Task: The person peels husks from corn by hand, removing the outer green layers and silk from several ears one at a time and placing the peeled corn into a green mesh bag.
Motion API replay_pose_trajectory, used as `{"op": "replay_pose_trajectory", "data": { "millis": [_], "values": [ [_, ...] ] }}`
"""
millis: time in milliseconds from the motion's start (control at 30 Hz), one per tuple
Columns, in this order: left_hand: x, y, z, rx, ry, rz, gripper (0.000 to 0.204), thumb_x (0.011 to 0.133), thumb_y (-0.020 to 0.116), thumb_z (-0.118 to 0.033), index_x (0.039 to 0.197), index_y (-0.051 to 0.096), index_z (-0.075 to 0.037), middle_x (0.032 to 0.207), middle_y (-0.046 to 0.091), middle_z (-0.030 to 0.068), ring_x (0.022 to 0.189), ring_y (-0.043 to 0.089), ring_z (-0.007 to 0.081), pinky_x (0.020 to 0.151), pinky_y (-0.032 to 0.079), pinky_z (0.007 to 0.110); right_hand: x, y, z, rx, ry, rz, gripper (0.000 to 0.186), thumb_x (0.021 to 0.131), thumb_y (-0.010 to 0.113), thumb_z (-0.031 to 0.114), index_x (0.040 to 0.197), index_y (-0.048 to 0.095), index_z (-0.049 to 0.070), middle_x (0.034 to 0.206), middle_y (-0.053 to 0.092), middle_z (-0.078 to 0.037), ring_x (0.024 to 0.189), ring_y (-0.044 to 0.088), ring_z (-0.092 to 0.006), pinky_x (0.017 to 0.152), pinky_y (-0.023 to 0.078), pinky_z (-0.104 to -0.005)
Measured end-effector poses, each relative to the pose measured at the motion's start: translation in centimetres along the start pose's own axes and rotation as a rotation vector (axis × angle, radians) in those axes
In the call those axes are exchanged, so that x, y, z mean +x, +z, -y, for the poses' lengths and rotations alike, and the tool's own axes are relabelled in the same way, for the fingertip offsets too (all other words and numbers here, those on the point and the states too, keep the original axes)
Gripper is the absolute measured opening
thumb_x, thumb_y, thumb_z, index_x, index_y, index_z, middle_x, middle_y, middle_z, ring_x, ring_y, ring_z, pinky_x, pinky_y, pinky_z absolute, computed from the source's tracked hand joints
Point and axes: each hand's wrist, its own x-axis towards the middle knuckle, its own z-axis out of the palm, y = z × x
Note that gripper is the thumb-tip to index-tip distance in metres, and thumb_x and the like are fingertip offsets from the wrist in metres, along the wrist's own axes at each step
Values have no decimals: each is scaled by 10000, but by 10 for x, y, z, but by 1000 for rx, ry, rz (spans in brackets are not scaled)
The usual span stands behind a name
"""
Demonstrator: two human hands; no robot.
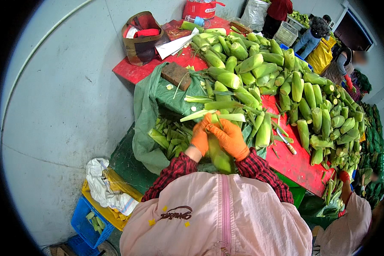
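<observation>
An ear of corn in its green husk (221, 157) stands upright just in front of my chest. Its tip is between my two gloved hands. My left hand (200, 135), in an orange glove, is closed at the tip, fingers pinching the husk. Beside it my right hand (229, 137), in a matching glove, also grips the husk at the top. Peeled-back husk leaves (199, 115) stick out to both sides above my fingers. The exact finger hold is partly hidden. Beyond lies a large pile of corn ears (251, 64).
A knife (286, 141) lies on the red table (301, 168) to the right. A green sack (143, 141) holding stripped husks hangs at the left, with a brick (176, 76) on it. Lower left is a blue crate (82, 218). Other people work at far right.
</observation>
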Motion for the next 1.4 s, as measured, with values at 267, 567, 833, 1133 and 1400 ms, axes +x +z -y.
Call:
{"op": "replay_pose_trajectory", "data": {
  "millis": [267,567,833,1133,1400],
  "values": [
    [75,-115,-76,-313,271,-350,684,888,498,-667,1143,564,-36,1043,668,153,866,626,287,810,525,441,-38,-29,20,594,152,-89,182,916,566,146,799,563,7,688,616,-76,446,481,-116,577,507,-279],
    [28,-25,-56,195,429,-133,450,938,643,-342,1237,583,-12,1137,639,47,998,591,122,910,455,268,55,21,-12,-706,28,125,620,714,676,546,1115,672,73,927,696,-166,849,662,-343,778,517,-405],
    [8,-16,-66,382,302,100,440,959,616,-303,1304,566,-35,1258,590,-10,1060,534,79,945,419,235,53,6,-52,-275,196,62,234,712,653,213,807,661,-1,655,639,-126,540,592,-236,564,501,-367],
    [-13,-39,-28,550,285,-149,760,921,635,-403,1477,311,0,1429,446,130,1233,463,180,1058,346,292,41,1,-53,245,467,29,103,739,627,79,790,649,-8,648,614,-73,450,526,-152,421,421,-282],
    [-30,-54,-30,315,49,-58,649,859,695,-444,1332,488,-52,1209,589,75,1030,572,163,878,477,335,22,21,-14,442,372,232,116,782,622,64,851,642,-28,690,634,-74,506,562,-156,482,455,-270]
  ]
}}
